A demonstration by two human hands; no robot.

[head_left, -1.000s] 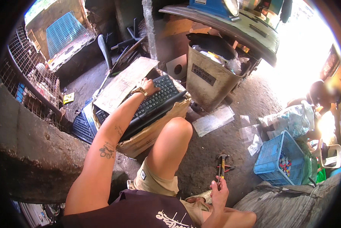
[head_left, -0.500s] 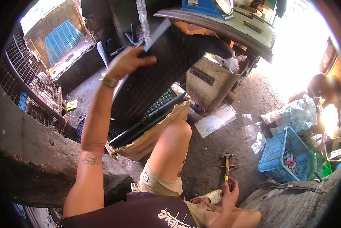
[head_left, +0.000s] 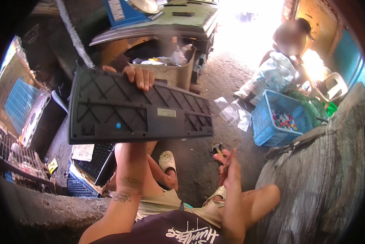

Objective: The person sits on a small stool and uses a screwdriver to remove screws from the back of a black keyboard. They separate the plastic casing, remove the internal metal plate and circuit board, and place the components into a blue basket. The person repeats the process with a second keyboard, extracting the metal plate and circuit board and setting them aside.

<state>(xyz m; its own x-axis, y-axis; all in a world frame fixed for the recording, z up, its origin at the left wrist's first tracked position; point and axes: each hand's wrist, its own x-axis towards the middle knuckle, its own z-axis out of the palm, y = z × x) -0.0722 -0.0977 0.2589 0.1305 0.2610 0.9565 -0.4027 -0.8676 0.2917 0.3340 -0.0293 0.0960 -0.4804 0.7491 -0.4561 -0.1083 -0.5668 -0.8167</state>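
Note:
My left hand grips the upper edge of a black computer keyboard, its fingers curled over the top. The ribbed underside faces me, with a small pale label and a blue dot. Most of my left forearm passes behind the keyboard. My right hand is raised above my bent leg with its fingers stretched out, holding nothing that I can see. Just beyond those fingers lies a hammer on the ground, partly hidden by the hand. Below the held keyboard another black keyboard sticks up from a box, partly covered.
A blue crate with colourful small caps stands at the right, next to a grey wooden slab. Further off, a person sits by a pale sack. A full bin stands ahead, below a table bearing a blue scale.
My left hand has lifted the keyboard clear of the box and turned its underside to me. My right hand has risen, fingers stretching out. The view has swung right.

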